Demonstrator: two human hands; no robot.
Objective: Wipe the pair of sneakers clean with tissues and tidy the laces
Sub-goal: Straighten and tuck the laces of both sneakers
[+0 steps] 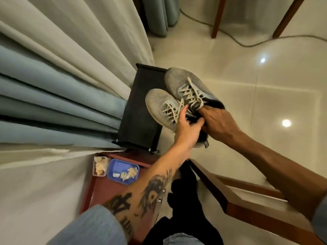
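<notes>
Sneakers (178, 96), grey and laced, are being held up side by side, toes pointing away, above a black rack (139, 110) and the tiled floor (230, 82). Left hand (187, 126) is curling its fingers round the nearer shoe (159, 102) at the laces. Right hand (218, 122) is gripping the farther shoe (184, 81) by its dark collar. Crumpled tissues (126, 175) are lying in a blue tray (115, 164) on the reddish surface (100, 193).

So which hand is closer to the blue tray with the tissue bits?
Left. The left hand holds the sneakers just up and right of the blue tray; the right hand grips them farther right, beyond the left.
</notes>
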